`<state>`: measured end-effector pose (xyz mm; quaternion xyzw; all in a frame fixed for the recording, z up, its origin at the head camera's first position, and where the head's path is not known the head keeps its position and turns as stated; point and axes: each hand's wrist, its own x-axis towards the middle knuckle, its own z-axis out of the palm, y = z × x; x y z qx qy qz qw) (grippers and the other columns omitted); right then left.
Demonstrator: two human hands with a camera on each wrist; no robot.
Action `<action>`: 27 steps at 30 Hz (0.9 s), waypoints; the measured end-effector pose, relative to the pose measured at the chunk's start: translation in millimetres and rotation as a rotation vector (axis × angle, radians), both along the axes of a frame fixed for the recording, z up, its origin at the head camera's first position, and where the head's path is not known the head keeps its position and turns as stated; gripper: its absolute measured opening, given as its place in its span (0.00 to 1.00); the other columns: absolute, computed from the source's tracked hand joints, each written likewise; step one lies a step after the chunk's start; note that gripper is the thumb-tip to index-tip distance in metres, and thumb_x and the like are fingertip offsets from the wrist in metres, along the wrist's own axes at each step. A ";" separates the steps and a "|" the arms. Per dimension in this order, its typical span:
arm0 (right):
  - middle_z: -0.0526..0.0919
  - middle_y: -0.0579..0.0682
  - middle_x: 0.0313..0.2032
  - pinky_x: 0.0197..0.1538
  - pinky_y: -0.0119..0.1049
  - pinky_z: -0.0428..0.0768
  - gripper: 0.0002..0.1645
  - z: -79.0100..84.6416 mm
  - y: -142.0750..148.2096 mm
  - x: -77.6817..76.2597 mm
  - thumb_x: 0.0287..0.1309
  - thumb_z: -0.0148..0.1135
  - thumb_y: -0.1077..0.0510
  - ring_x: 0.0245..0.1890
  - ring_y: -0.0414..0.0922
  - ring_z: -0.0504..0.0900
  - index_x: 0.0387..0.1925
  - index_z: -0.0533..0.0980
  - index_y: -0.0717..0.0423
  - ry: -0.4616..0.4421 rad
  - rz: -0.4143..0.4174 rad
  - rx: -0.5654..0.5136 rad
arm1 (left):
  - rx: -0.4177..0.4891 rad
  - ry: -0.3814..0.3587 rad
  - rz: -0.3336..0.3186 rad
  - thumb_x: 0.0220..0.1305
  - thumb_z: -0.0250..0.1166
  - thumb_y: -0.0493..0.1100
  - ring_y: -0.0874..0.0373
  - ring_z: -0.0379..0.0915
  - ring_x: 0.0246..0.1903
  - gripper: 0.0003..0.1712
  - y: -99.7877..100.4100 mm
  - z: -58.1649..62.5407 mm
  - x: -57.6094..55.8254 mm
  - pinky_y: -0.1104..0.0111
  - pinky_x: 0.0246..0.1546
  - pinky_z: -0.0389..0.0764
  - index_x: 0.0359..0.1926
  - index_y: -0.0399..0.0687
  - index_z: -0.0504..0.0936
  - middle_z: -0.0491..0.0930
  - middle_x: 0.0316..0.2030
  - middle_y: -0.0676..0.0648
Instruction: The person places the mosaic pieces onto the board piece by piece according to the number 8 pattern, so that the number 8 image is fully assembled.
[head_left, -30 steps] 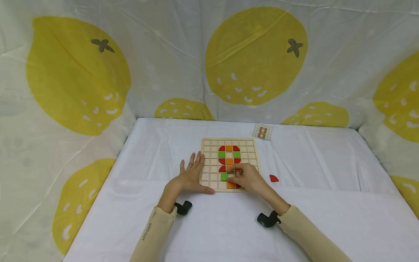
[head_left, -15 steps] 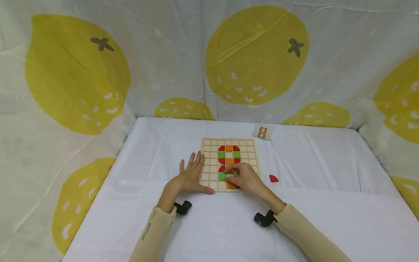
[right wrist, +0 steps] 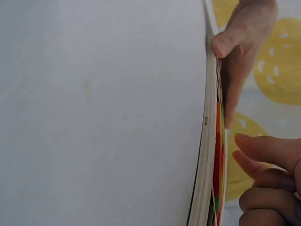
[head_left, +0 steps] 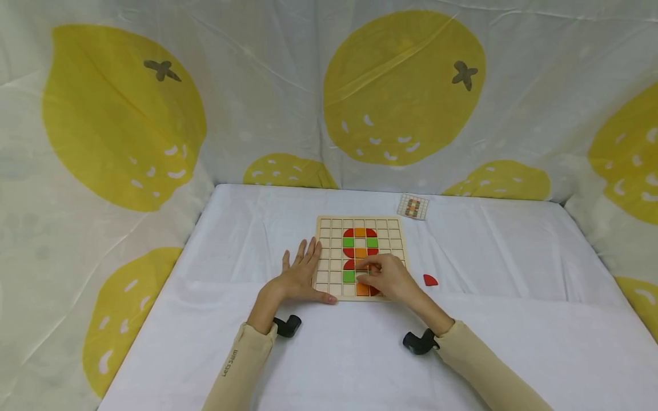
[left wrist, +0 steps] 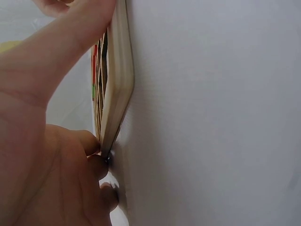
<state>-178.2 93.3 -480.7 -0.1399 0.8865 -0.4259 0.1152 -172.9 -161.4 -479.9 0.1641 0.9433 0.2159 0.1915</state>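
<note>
A wooden grid board [head_left: 329, 228] lies on the table, with red quarter-round, orange square and green square tiles set in its middle columns. My left hand [head_left: 297, 279] rests along its left side, fingers spread and straight, thumb at the front edge. Over the lower middle of the board is my right hand [head_left: 386, 278], hiding some cells. Its thumb and index finger [right wrist: 261, 148] stand apart with nothing seen between them in the right wrist view; the other fingers are curled. Just left of those fingertips, a green square tile [head_left: 349, 277] sits flat in a cell.
A loose red quarter-round tile [head_left: 430, 279] lies on the white cloth [head_left: 493, 251] right of the board. Behind the board's far right corner is a small pattern card [head_left: 412, 206]. A lemon-print cloth [head_left: 267, 103] hangs beyond the table.
The green tile has shifted slightly left and now lies straight in its cell. My right hand went a little left, then back right, off the tile. The left hand has stayed put.
</note>
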 end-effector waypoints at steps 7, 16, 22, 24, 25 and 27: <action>0.63 0.43 0.18 0.26 0.29 0.59 0.11 1.7 38.1 5.7 0.60 0.75 0.58 0.21 0.39 0.62 0.45 0.88 0.54 0.016 -0.043 0.011 | 0.015 -0.018 0.012 0.50 0.77 0.69 0.41 0.15 0.82 0.82 -0.8 2.5 1.4 0.33 0.76 0.24 0.82 0.40 0.30 0.23 0.83 0.42; 0.66 0.44 0.20 0.25 0.30 0.62 0.16 1.4 97.9 10.2 0.59 0.75 0.56 0.22 0.39 0.64 0.48 0.86 0.58 0.078 -0.177 0.093 | 0.005 -0.011 0.006 0.50 0.77 0.70 0.42 0.15 0.82 0.82 1.4 1.7 0.0 0.34 0.76 0.24 0.82 0.40 0.30 0.23 0.83 0.43; 0.66 0.44 0.18 0.25 0.31 0.60 0.22 1.0 124.2 14.9 0.58 0.76 0.53 0.20 0.40 0.62 0.51 0.85 0.59 0.040 -0.260 0.174 | 0.001 -0.013 0.009 0.50 0.77 0.70 0.41 0.15 0.82 0.82 1.3 1.4 -0.1 0.34 0.76 0.24 0.82 0.40 0.30 0.23 0.83 0.42; 0.66 0.44 0.18 0.25 0.31 0.60 0.23 -0.1 128.6 16.0 0.56 0.77 0.51 0.21 0.40 0.62 0.51 0.85 0.60 0.016 -0.272 0.198 | 0.000 -0.014 0.006 0.50 0.77 0.71 0.41 0.15 0.82 0.82 1.1 1.1 0.0 0.33 0.76 0.23 0.82 0.40 0.30 0.22 0.83 0.42; 0.66 0.44 0.18 0.25 0.31 0.60 0.24 -0.6 130.0 16.4 0.56 0.78 0.51 0.21 0.40 0.62 0.50 0.85 0.61 0.008 -0.273 0.205 | 0.001 -0.014 0.006 0.50 0.77 0.71 0.41 0.15 0.82 0.82 0.9 1.0 0.1 0.33 0.76 0.23 0.82 0.40 0.30 0.22 0.83 0.42; 0.66 0.45 0.18 0.24 0.31 0.60 0.25 -1.9 131.4 16.7 0.54 0.78 0.50 0.21 0.41 0.63 0.49 0.85 0.61 0.002 -0.273 0.214 | 0.000 -0.013 0.005 0.50 0.77 0.71 0.41 0.15 0.82 0.82 0.8 0.9 0.1 0.33 0.76 0.23 0.82 0.40 0.30 0.22 0.83 0.42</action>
